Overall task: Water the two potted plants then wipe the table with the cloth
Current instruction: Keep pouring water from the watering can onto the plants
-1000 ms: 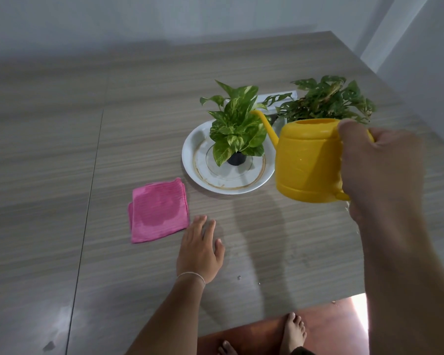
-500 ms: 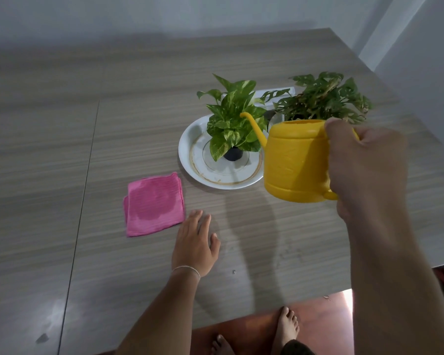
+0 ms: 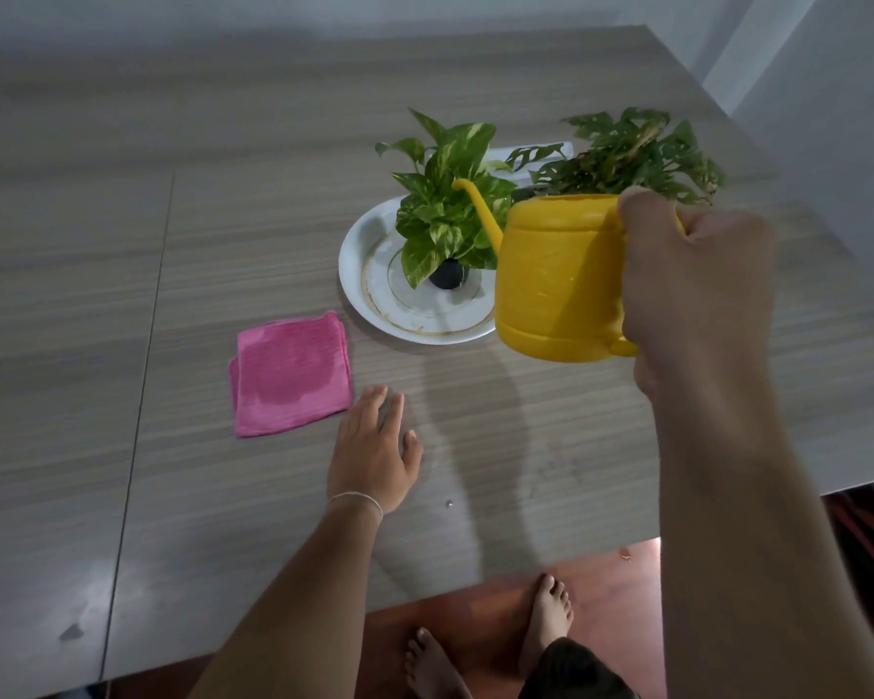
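My right hand [image 3: 697,295] grips the handle of a yellow watering can [image 3: 556,280], held in the air with its thin spout reaching up into the leaves of the variegated plant [image 3: 450,204]. That plant stands in a small black pot on a white plate [image 3: 374,290]. A second, darker plant [image 3: 631,158] stands behind the can; its pot is hidden. A folded pink cloth [image 3: 291,373], partly damp, lies left of the plate. My left hand [image 3: 374,451] rests flat on the table beside the cloth, fingers apart, holding nothing.
The wooden table [image 3: 122,295] has a seam running down its left side and its near edge close to my body. A white flat object [image 3: 531,152] lies behind the plants. A wall rises at the far right. My bare feet show on the red floor below.
The watering can and my right hand have shifted slightly left toward the variegated plant. My left hand has stayed flat beside the cloth.
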A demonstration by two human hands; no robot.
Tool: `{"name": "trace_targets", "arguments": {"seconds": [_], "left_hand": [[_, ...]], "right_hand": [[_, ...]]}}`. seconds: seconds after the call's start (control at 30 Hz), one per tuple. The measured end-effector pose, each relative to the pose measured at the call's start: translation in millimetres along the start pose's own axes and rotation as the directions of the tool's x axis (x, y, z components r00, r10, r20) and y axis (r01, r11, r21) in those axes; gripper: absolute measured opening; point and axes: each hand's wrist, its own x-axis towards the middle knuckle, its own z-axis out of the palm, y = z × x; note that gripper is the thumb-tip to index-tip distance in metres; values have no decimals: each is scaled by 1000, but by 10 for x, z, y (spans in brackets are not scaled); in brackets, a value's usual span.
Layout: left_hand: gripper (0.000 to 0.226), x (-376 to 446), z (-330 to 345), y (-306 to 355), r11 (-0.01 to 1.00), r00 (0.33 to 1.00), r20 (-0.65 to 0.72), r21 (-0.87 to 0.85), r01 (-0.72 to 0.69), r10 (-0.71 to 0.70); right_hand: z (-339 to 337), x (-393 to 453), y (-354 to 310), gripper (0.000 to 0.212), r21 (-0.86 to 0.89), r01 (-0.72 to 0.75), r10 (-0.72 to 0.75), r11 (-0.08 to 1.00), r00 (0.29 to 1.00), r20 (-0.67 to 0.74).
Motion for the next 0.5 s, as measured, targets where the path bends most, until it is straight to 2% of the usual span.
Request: {"name": "trace_targets", "arguments": {"seconds": [0.3,0.5], "left_hand": [[54,-12,-22,17,1000,1000,0,-3,6,-6],[55,-11,-31,16,1000,1000,20,10,10,-10]], "right_hand": [[-74,-71,137,54,-57,-49,48,997,999,-8],[-67,20,23,48,-10,2,-2,1000,999,-42]]}}
